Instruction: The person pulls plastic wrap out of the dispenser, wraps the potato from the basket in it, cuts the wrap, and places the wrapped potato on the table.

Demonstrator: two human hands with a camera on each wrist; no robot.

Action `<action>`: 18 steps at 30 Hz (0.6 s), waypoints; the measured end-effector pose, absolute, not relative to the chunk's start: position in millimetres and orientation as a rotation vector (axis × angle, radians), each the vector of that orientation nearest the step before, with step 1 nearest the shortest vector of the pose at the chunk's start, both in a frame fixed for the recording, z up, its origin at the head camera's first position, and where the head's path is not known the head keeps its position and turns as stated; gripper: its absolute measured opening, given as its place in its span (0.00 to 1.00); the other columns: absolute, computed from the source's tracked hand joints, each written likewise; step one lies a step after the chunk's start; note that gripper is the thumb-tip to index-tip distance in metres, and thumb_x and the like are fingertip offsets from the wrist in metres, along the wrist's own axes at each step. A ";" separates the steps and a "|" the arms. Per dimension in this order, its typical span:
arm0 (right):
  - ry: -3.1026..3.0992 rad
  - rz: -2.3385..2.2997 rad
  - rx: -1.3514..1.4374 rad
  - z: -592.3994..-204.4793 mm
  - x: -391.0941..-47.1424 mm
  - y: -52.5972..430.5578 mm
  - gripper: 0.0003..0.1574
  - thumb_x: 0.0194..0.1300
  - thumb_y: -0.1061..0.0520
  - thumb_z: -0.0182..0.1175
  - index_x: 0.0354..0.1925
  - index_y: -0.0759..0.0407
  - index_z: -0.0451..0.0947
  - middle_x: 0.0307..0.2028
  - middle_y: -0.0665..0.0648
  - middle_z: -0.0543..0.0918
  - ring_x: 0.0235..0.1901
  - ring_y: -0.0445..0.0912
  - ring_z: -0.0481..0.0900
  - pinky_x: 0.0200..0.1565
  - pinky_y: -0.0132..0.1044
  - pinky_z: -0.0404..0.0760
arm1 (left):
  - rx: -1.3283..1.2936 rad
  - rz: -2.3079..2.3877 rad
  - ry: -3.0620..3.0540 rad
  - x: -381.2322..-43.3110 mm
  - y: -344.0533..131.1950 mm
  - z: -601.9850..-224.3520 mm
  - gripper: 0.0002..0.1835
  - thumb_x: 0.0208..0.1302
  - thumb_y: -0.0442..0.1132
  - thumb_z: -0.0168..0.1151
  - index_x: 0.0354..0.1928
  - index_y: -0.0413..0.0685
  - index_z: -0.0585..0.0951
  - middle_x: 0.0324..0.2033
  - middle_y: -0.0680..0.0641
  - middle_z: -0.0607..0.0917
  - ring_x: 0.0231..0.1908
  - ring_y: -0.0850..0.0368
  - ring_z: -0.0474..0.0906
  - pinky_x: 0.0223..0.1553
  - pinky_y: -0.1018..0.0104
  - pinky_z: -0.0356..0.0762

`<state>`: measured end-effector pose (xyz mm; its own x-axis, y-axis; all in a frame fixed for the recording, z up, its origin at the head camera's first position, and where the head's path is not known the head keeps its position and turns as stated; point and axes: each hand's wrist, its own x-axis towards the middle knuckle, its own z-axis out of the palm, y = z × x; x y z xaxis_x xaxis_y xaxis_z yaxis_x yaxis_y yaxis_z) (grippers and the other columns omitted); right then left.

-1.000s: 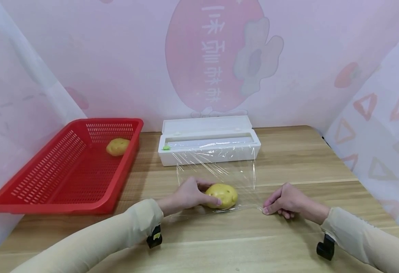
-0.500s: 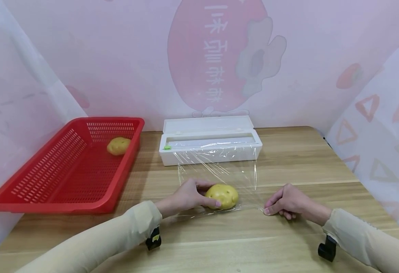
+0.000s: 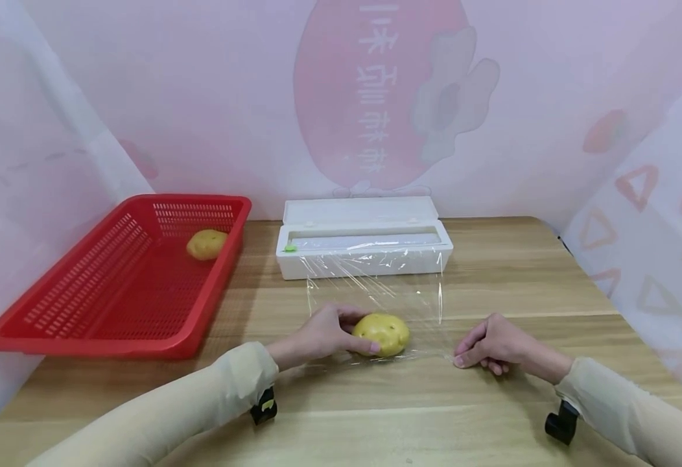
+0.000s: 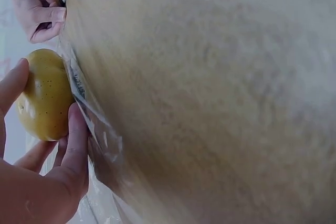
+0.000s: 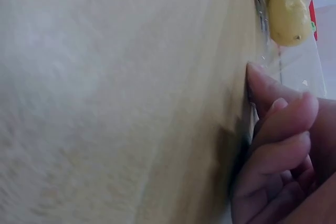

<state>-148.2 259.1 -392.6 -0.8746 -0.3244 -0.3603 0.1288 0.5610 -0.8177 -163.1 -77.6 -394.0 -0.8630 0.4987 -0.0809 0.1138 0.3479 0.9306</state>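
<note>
My left hand [image 3: 322, 336] grips a yellow potato [image 3: 383, 335] from its left side, thumb in front and fingers behind. The potato sits on a sheet of clear plastic wrap [image 3: 399, 298] that stretches forward from a white wrap dispenser box [image 3: 364, 259]. In the left wrist view, the potato [image 4: 46, 95] shows between thumb and fingers, right at the crinkled front edge of the film. To the right, my right hand [image 3: 495, 344] pinches the near right corner of the wrap between thumb and fingers, low over the table. The right wrist view shows its other fingers curled in.
A red perforated basket [image 3: 189, 344] stands at the left with another potato [image 3: 207, 245] inside. The dispenser's lid [image 3: 361, 209] is raised at the back, against a pink printed backdrop. A green slider [image 3: 290, 248] sits at the box's left end. Wood tabletop [image 3: 376, 421] lies in front.
The head view has shifted slightly, so the scene sits a little further right. Both hands keep their hold on the potato and the wrap, with hardly any movement.
</note>
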 end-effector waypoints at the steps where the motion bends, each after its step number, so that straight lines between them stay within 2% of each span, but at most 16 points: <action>1: 2.306 -1.273 -0.175 -391.8 -148.7 259.9 0.13 0.47 0.58 0.79 0.31 0.63 0.87 0.13 0.53 0.77 0.08 0.37 0.66 0.12 0.27 0.66 | 0.548 1.518 2.266 -162.9 -77.7 -393.9 0.32 0.48 0.42 0.80 0.56 0.42 0.81 0.43 0.52 0.86 0.41 0.57 0.82 0.44 0.65 0.79; 10: 2.214 -1.238 -0.315 -381.7 -152.3 264.7 0.13 0.52 0.57 0.76 0.36 0.63 0.87 0.21 0.60 0.83 0.12 0.40 0.73 0.16 0.29 0.70 | 0.619 1.452 2.364 -162.2 -82.6 -387.6 0.35 0.47 0.43 0.81 0.57 0.38 0.79 0.43 0.49 0.84 0.41 0.54 0.80 0.44 0.63 0.79; 18: 2.292 -1.184 -0.461 -369.1 -149.4 257.1 0.13 0.54 0.59 0.74 0.38 0.64 0.87 0.18 0.54 0.78 0.15 0.40 0.68 0.17 0.28 0.68 | 0.660 1.329 2.464 -159.3 -88.6 -372.5 0.40 0.43 0.45 0.83 0.58 0.35 0.77 0.46 0.47 0.82 0.45 0.52 0.78 0.48 0.57 0.78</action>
<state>-149.4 257.1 -369.1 -0.8094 -0.5122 -0.2875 -0.0620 0.5612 -0.8254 -159.3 -88.6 -372.5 -0.8616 0.5073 -0.0163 0.2652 0.4774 0.8377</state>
